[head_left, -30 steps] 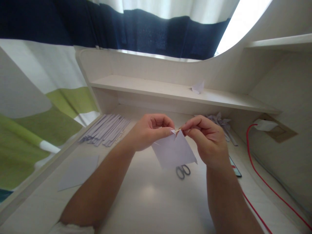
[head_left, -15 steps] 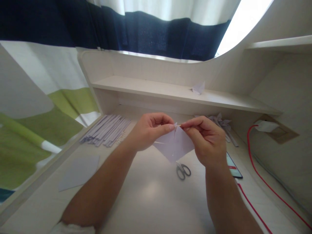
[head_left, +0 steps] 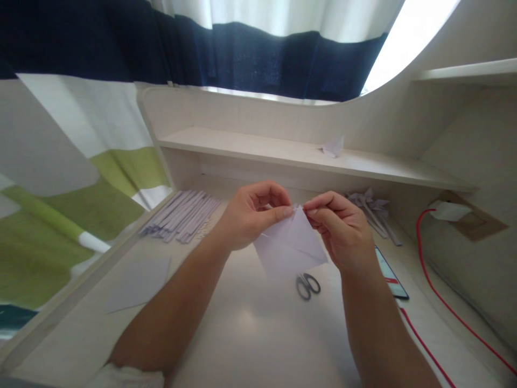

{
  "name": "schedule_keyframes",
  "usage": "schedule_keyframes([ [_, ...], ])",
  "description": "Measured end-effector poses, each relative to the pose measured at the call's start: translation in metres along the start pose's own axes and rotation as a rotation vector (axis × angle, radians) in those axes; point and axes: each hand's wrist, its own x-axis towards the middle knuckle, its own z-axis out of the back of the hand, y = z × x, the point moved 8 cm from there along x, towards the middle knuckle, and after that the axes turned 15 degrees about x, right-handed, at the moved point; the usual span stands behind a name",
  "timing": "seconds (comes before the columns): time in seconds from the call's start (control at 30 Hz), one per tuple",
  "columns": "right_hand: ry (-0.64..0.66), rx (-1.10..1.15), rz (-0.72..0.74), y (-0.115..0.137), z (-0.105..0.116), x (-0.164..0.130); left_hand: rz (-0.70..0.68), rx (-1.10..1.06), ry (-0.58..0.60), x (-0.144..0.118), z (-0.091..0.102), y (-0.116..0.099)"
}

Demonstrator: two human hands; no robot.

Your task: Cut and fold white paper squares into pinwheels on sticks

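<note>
Between finger and thumb, my left hand (head_left: pixel 258 215) pinches a white folded paper pinwheel (head_left: pixel 288 245) at its upper corner. Creased flaps and slits show on the paper, which hangs in the air above the table. Close on the right of that corner is my right hand (head_left: pixel 341 226), its thumb and forefinger pressed together on a thin stick that is mostly hidden by the fingers. A pair of scissors (head_left: pixel 308 285) with dark handles lies on the table below the paper, its blades partly covered from view.
Rolled paper strips (head_left: pixel 181 215) lie at the back left, with small pale pieces (head_left: pixel 205 226) beside them. Flat paper (head_left: pixel 139 283) lies near my left forearm. Folded paper pinwheels (head_left: pixel 371 205), a phone (head_left: pixel 391 275) and a red cable (head_left: pixel 424 280) are right. Another folded paper (head_left: pixel 333 146) sits on the shelf.
The paper has turned, so a pointed flap now stands up toward my right fingers. The thin yellowish stick seen between the hands is now largely out of sight.
</note>
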Motion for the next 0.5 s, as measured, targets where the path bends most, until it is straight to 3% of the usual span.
schedule_keyframes([
  [0.27,0.039,0.019,-0.062,-0.0026,-0.0071,0.0005,0.008,0.009,-0.012,0.0013,0.0035,0.0024],
  [0.5,0.084,-0.092,-0.026,0.0001,-0.009,-0.0008,-0.043,0.216,-0.07,0.0001,0.0088,-0.0061],
])
